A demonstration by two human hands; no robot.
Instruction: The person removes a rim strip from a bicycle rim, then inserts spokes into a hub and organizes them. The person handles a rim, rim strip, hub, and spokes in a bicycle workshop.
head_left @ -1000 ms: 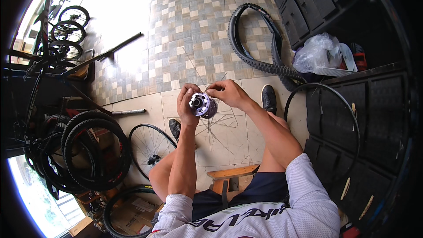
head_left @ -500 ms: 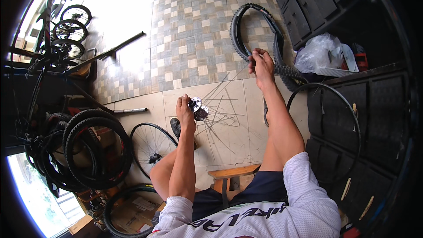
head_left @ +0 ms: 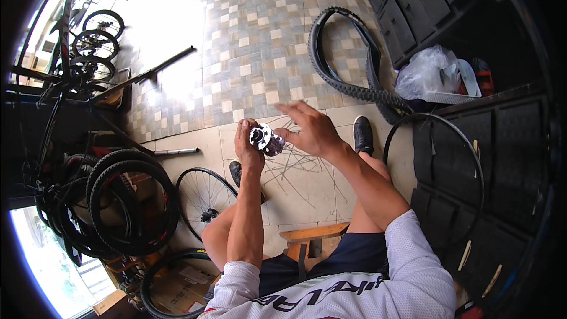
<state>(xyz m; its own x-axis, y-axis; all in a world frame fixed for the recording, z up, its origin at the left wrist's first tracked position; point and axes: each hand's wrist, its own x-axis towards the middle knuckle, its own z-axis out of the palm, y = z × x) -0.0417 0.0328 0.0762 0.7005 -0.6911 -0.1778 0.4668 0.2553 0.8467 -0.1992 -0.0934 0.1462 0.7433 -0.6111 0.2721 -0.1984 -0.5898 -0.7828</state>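
Right against left fingers, hub.

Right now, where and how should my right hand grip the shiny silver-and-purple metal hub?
On the hub, probably the purplish lower-right part, from the right: your left hand covers its left side, the round silver end faces upward, and that part looks exposed.

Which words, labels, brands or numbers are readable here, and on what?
Shirt: large dark letters; wording not copied here.
Lower tyre: yellow print, too small to read.
Box: pale label, too small to read.
Left tyres: red marks, too small to read.
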